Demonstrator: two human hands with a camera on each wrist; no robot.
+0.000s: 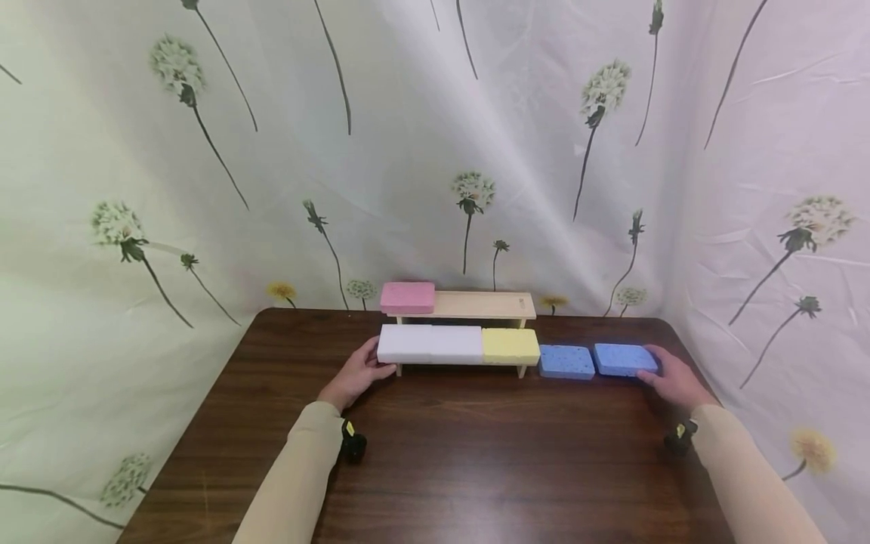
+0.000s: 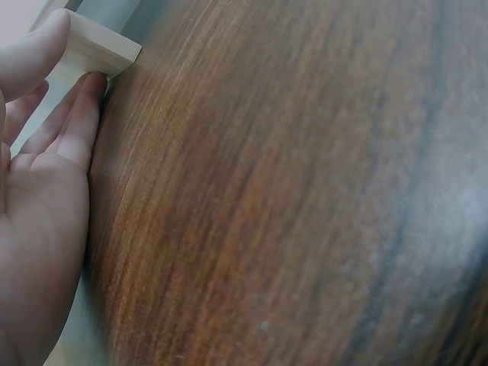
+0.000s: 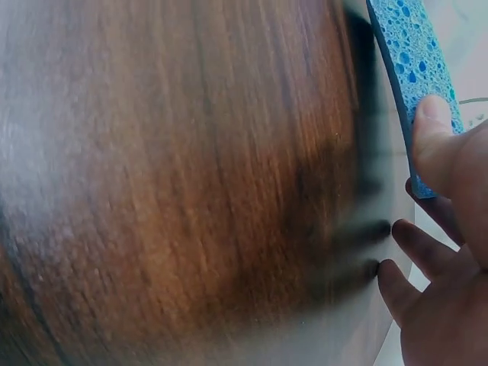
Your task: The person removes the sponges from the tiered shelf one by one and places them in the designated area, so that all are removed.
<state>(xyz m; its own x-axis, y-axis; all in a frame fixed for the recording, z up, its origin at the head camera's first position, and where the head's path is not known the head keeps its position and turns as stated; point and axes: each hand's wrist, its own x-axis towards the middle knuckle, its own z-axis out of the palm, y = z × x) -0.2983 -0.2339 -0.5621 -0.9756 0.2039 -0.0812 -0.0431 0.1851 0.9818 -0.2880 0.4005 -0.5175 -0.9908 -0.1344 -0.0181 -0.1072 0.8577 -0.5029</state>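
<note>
My left hand (image 1: 359, 372) grips the left end of the front wooden stand (image 1: 522, 372); in the left wrist view the thumb and fingers are at its pale leg (image 2: 103, 46). Two white sponges (image 1: 430, 344) and a yellow sponge (image 1: 510, 346) lie in a row on top of this stand. At the right, my right hand (image 1: 674, 378) pinches one end of a blue sponge (image 1: 618, 360); the right wrist view shows its pored face (image 3: 412, 57) under the thumb, with a shadow on the table beside it. Another blue sponge (image 1: 566, 363) lies between the held one and the stand.
Behind is a second wooden stand (image 1: 482, 304) with a pink sponge (image 1: 408, 298) on its left end. A dark wood table (image 1: 503, 461) carries everything. White curtains (image 1: 408, 151) with a dandelion print hang along its back and sides.
</note>
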